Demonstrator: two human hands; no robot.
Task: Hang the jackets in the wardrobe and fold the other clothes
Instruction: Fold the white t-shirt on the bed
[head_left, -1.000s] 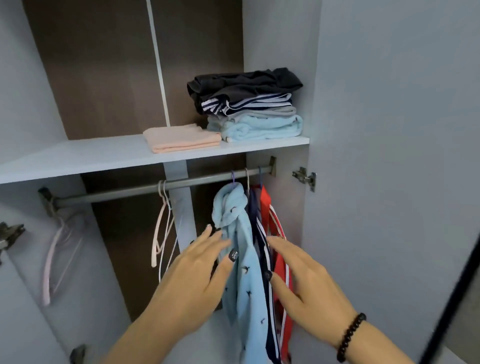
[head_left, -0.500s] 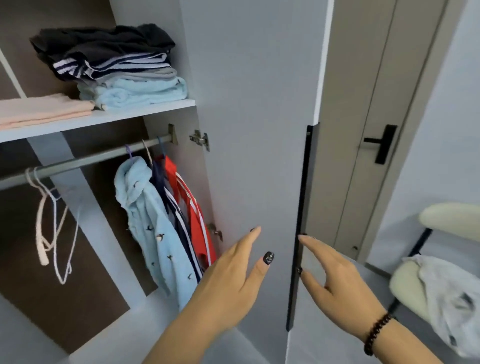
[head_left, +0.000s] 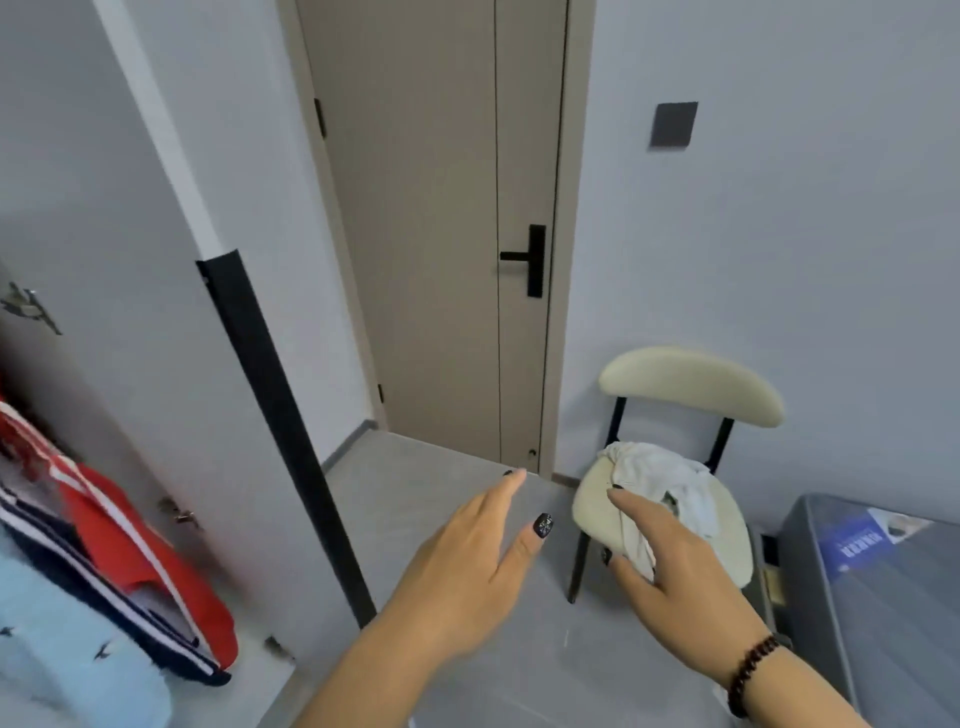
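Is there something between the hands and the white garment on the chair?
Nothing visible does. The left hand and right hand reach with open fingers toward the white garment on the chair; only bare floor lies between.

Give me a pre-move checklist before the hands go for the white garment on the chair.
1. Left hand free: ok, fingers straight, holding nothing.
2. Right hand free: ok, open, reaching toward the chair, no grip yet.
3. White garment within sight: ok, crumpled on the chair seat, part hanging over the front edge.
4. Path to chair: ok, bare floor between hands and chair.
5. Garment type, jacket or foldable: cannot tell, too bunched up.
6. Wardrobe door open for the return: ok, red jacket and light blue jacket visible hanging inside.
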